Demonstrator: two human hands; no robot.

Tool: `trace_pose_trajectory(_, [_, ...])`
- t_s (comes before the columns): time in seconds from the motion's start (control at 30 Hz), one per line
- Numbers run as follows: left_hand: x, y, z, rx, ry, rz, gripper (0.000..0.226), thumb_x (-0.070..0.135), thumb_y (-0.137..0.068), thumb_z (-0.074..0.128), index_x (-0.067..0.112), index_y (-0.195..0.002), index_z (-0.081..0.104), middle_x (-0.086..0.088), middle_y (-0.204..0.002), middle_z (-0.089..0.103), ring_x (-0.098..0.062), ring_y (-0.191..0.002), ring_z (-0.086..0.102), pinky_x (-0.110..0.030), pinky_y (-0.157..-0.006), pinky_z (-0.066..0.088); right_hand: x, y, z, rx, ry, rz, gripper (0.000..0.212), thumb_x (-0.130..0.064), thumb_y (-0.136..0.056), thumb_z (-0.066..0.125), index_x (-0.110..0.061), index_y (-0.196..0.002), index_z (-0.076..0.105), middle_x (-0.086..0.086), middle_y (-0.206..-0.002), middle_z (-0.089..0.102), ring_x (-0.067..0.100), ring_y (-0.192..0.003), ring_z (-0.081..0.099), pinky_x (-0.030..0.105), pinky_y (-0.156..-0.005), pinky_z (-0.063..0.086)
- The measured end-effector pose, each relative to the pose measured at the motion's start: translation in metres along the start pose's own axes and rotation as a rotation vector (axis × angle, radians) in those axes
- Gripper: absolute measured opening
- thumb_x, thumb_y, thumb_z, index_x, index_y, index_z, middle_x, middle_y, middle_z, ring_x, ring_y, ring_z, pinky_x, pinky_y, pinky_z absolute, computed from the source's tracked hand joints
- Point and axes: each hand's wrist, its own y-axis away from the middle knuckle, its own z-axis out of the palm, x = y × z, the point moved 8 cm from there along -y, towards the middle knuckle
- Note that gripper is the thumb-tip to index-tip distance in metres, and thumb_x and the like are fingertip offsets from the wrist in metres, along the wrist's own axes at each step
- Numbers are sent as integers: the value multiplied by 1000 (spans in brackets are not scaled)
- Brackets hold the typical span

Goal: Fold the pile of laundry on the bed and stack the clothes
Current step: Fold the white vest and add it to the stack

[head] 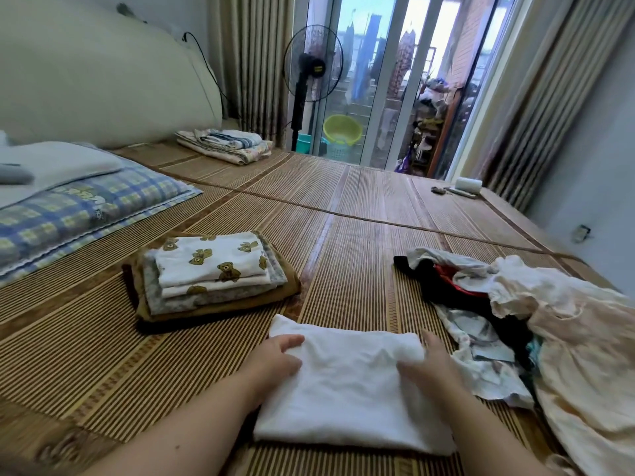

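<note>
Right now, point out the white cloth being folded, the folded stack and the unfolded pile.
white cloth (347, 383), head view, its flat middle.
folded stack (209, 266), head view, the bear-print top piece.
unfolded pile (563, 321), head view, the cream garment on it.

White folded cloth (347, 383), bear-print top of stack (211, 261), blue-yellow plaid pillow (79, 207), striped tan mat (360, 207)

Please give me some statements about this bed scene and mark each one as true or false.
The left hand and right hand both hold the white cloth. True.
The bear-print cloth lies at the bottom of the folded stack. False: it lies on top.
The unfolded pile lies right of the white cloth. True.
The fan stands on the bamboo mat. False: it stands beyond the mat, by the glass door.
</note>
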Motion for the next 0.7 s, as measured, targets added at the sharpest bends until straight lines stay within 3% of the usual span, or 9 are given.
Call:
trace_pose_trajectory(0.07, [-1, -1, -1, 70, -39, 11, 54, 8, -89, 52, 25, -140, 50, -4, -143, 48, -20, -121, 50, -27, -98, 41, 0, 0, 1, -9, -31, -80, 69, -1, -86, 61, -23, -147, 36, 11, -138, 50, 22, -100, 56, 24, -81, 45])
trace_pose_trajectory(0.17, [3, 1, 3, 57, -149, 46, 66, 9, -86, 51, 28, -148, 38, -3, -149, 41, -21, -129, 44, -27, -102, 37, 10, -1, 4, -51, -79, -93, 55, 9, -91, 46, -27, -132, 53, 7, -97, 63, 5, -55, 52, 9, -46, 38])
trace_pose_trajectory(0.23, [9, 4, 4, 18, -204, 84, 73, 7, -83, 52, 29, -150, 32, -2, -152, 37, -20, -134, 41, -25, -104, 33, 17, -3, 5, -65, -60, -89, 50, 8, -93, 45, -24, -128, 60, 1, -83, 63, 3, -49, 51, 9, -42, 36])
trace_pose_trajectory(0.33, [28, 10, -4, -10, -253, 173, 76, 6, -83, 54, 32, -150, 29, 0, -154, 34, -17, -133, 41, -17, -99, 30, 8, 4, -1, -79, -66, -100, 44, 0, -95, 49, -23, -131, 59, 7, -109, 65, 13, -72, 59, 7, -50, 42])
trace_pose_trajectory(0.43, [56, 19, -28, 52, -271, 302, 71, 8, -86, 56, 31, -149, 32, 3, -154, 34, -13, -132, 40, -14, -98, 26, -28, 12, -9, -107, -85, -233, 48, 0, -93, 53, -26, -133, 56, 7, -131, 58, 18, -105, 58, 19, -87, 48])
trace_pose_trajectory(0.5, [74, 27, -53, 96, -241, 370, 69, 9, -89, 57, 30, -150, 32, 6, -152, 35, -6, -125, 40, -15, -99, 28, -60, 18, -15, -92, -115, -338, 47, -3, -93, 56, -30, -133, 55, 2, -129, 59, 18, -111, 57, 29, -99, 44])
trace_pose_trajectory(0.57, [88, 31, -84, 143, -215, 416, 69, 14, -88, 59, 32, -149, 32, 7, -148, 39, -5, -120, 43, -18, -98, 33, -96, 18, -12, -86, -156, -409, 48, -6, -94, 56, -37, -131, 52, -4, -127, 58, 15, -110, 57, 30, -101, 43])
trace_pose_trajectory(0.63, [98, 34, -121, 225, -163, 421, 75, 27, -77, 60, 34, -147, 33, 8, -146, 40, -7, -119, 47, -21, -99, 37, -134, 12, -2, -110, -215, -464, 50, -6, -94, 56, -43, -128, 50, -7, -130, 56, 17, -116, 56, 36, -107, 41])
trace_pose_trajectory(0.7, [100, 33, -160, 328, -169, 402, 78, 31, -73, 60, 35, -147, 34, 11, -141, 40, -5, -119, 43, -16, -94, 33, -175, 5, 17, -130, -219, -511, 49, -7, -94, 56, -36, -133, 51, -10, -130, 53, 16, -123, 52, 38, -111, 38])
